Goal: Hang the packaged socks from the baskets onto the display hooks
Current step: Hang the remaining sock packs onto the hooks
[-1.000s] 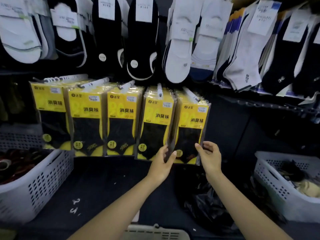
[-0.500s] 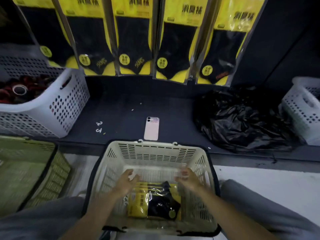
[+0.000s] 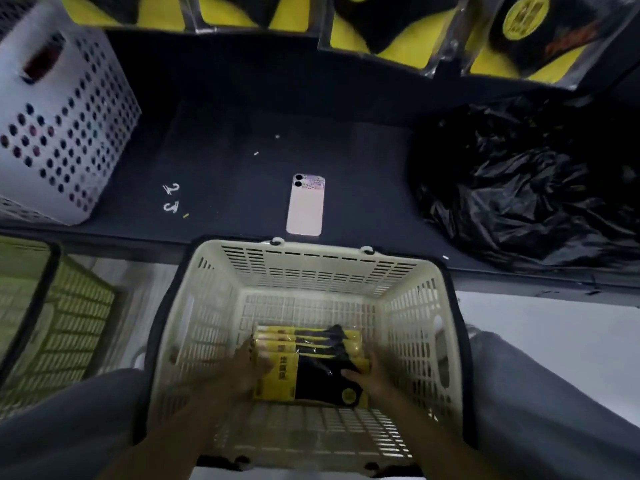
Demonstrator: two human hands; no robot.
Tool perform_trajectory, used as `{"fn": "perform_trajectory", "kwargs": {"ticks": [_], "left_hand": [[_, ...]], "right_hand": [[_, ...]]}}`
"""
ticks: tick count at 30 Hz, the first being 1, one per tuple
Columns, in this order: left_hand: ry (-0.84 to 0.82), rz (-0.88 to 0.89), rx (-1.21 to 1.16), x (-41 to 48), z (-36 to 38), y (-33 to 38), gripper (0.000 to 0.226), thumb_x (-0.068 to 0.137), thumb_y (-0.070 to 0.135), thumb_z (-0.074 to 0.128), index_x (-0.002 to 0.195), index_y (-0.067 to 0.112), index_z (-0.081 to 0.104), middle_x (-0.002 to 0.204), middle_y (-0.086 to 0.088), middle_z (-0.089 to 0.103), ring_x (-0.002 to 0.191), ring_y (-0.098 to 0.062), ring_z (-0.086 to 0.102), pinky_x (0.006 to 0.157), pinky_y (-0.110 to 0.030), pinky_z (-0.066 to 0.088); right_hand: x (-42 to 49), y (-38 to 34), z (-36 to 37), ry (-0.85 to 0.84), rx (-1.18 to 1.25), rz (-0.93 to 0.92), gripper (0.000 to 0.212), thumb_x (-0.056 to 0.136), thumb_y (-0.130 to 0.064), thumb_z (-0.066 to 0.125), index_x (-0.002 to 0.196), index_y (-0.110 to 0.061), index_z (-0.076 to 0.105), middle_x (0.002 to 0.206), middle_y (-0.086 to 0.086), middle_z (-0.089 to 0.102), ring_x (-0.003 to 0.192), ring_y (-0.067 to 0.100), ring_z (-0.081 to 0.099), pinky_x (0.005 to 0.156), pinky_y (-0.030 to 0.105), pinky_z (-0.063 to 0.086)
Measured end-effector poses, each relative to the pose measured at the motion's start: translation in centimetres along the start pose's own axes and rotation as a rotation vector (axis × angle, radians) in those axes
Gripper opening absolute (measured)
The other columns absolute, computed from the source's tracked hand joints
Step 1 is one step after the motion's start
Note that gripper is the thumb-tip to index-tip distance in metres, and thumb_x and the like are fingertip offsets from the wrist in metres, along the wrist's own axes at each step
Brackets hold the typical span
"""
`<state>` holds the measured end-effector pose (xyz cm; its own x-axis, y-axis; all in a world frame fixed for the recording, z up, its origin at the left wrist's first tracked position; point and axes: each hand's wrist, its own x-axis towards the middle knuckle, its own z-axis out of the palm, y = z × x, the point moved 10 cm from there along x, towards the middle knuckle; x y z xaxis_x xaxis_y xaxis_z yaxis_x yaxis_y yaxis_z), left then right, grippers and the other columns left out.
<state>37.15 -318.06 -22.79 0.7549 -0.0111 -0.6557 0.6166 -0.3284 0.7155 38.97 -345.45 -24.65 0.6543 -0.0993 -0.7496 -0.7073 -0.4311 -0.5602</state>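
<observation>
Since half a second ago both hands have come down from above the packs onto them. My left hand (image 3: 247, 367) lies against the left edge of the stack of sock packs (image 3: 304, 375), too blurred to tell whether its fingers curl. My right hand (image 3: 367, 377) grips the right edge, thumb on top. The stack lies flat on the bottom of the cream basket (image 3: 322, 252), not yet lifted. With several packs left here, I judge the job unfinished, though hung packs (image 3: 381, 32) already line the top of view. Past the rim a phone (image 3: 305, 209) lies on the dark shelf (image 3: 225, 133), with a black bag (image 3: 526, 181) to its right and a white basket (image 3: 65, 133) to its left. A green basket (image 3: 52, 323) sits beside mine. Nothing blocks the lift.
</observation>
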Motion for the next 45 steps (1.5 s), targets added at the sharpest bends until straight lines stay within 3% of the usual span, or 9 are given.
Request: {"fn": "perform_trajectory", "kwargs": {"ticks": [5, 9, 13, 21, 27, 31, 35, 41, 45], "left_hand": [[0.092, -0.080, 0.016, 1.2, 0.5, -2.6, 0.044, 0.085, -0.003, 0.064, 0.123, 0.014, 0.050, 0.108, 0.029, 0.064, 0.082, 0.025, 0.054, 0.073, 0.002, 0.041], [0.096, -0.117, 0.062, 0.7, 0.3, -1.9, 0.075, 0.080, 0.033, 0.068, 0.141, 0.003, 0.035, 0.136, -0.017, 0.049, 0.123, -0.030, 0.051, 0.103, -0.035, 0.041], [0.097, -0.074, 0.012, 0.5, -0.3, -1.8, 0.049, 0.084, 0.022, 0.066, 0.124, -0.002, 0.050, 0.118, -0.020, 0.061, 0.113, -0.038, 0.057, 0.092, -0.050, 0.048], [0.172, -0.087, -0.237, -2.0, -1.8, 1.3, 0.013, 0.090, 0.010, 0.062, 0.101, 0.017, 0.061, 0.105, -0.013, 0.065, 0.106, -0.036, 0.061, 0.091, -0.051, 0.049], [0.294, -0.021, -0.274, -5.7, -3.6, 9.1, 0.055, 0.088, 0.037, 0.063, 0.135, 0.016, 0.042, 0.135, -0.007, 0.051, 0.118, -0.025, 0.053, 0.099, -0.039, 0.044], [0.486, 0.242, -0.255, -10.1, -7.3, 17.7, 0.099, 0.070, 0.049, 0.073, 0.145, 0.007, 0.025, 0.149, -0.013, 0.034, 0.136, -0.026, 0.035, 0.113, -0.046, 0.028], [0.611, 0.217, -0.483, -14.2, -9.6, 22.7, 0.124, 0.068, 0.042, 0.079, 0.149, 0.013, -0.010, 0.158, -0.007, 0.006, 0.144, -0.022, 0.016, 0.117, -0.035, 0.016], [-0.008, 0.465, -1.139, -16.2, -6.6, 33.7, 0.061, 0.078, 0.035, 0.063, 0.131, 0.008, 0.051, 0.117, -0.010, 0.064, 0.104, -0.023, 0.062, 0.087, -0.035, 0.050], [0.197, 0.609, -0.923, -18.1, -9.8, 37.2, 0.025, 0.092, 0.030, 0.056, 0.112, 0.017, 0.062, 0.098, 0.000, 0.074, 0.085, -0.016, 0.071, 0.070, -0.034, 0.057]], "right_hand": [[1.1, 2.0, 0.5, 0.056, 0.067, 0.114, 0.071, 0.069, 0.008, 0.079, 0.130, 0.009, 0.044, 0.130, 0.024, 0.053, 0.119, 0.037, 0.052, 0.096, 0.043, 0.044], [1.0, 3.4, 0.7, 0.015, 0.108, 0.178, 0.054, 0.067, 0.002, 0.082, 0.115, 0.005, 0.057, 0.111, 0.021, 0.064, 0.096, 0.024, 0.060, 0.086, 0.038, 0.050], [0.5, 2.2, 1.1, -0.101, 0.213, 0.159, 0.026, 0.072, 0.000, 0.079, 0.095, -0.005, 0.068, 0.108, 0.023, 0.069, 0.078, 0.017, 0.069, 0.072, 0.027, 0.055], [-3.2, -5.1, 0.0, -0.259, 0.175, 0.060, 0.068, 0.058, -0.048, 0.085, 0.116, -0.022, 0.062, 0.117, -0.004, 0.065, 0.114, 0.019, 0.057, 0.088, 0.029, 0.044], [-7.6, -12.8, -4.2, -0.232, 0.286, -0.087, 0.111, 0.036, -0.061, 0.088, 0.131, -0.014, 0.056, 0.136, 0.011, 0.055, 0.128, 0.031, 0.049, 0.111, 0.052, 0.034], [-11.6, -18.8, -8.9, -0.144, 0.515, -0.218, 0.083, 0.045, -0.037, 0.089, 0.117, -0.008, 0.061, 0.099, 0.011, 0.074, 0.085, 0.026, 0.073, 0.061, 0.035, 0.058], [-16.3, -24.8, -11.5, -0.218, 0.715, -0.387, 0.057, 0.063, -0.033, 0.077, 0.111, -0.003, 0.069, 0.105, 0.017, 0.072, 0.089, 0.029, 0.072, 0.062, 0.029, 0.057], [-22.1, -31.0, -12.4, -0.294, 0.834, -0.569, 0.040, 0.072, -0.034, 0.071, 0.106, -0.012, 0.073, 0.108, 0.014, 0.072, 0.092, 0.028, 0.071, 0.068, 0.034, 0.059], [-24.5, -33.5, -13.0, -0.173, 0.660, -0.686, 0.054, 0.070, -0.036, 0.073, 0.119, -0.013, 0.064, 0.109, 0.007, 0.072, 0.095, 0.020, 0.071, 0.073, 0.025, 0.056]]}}
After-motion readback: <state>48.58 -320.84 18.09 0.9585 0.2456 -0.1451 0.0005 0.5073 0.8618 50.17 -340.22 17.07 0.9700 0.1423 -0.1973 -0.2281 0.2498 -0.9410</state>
